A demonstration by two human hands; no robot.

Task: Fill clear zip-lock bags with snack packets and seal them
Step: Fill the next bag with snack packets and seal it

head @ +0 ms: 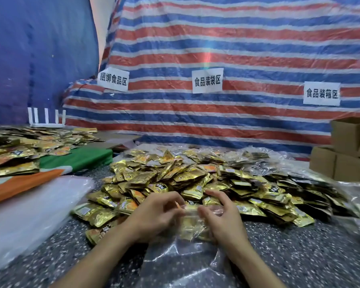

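Your left hand [154,213] and right hand [222,219] pinched, fingers curled, the mouth of the limp clear plastic zip-lock bag [181,256] on the speckled surface [299,256]; it looked light and slippery, probably best held by its stiffer zip strip.

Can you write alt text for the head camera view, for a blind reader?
A left hand and right hand pinch the top of a clear zip-lock bag holding gold snack packets, on a speckled table. Behind it lies a big pile of gold packets; cardboard boxes stand far right.
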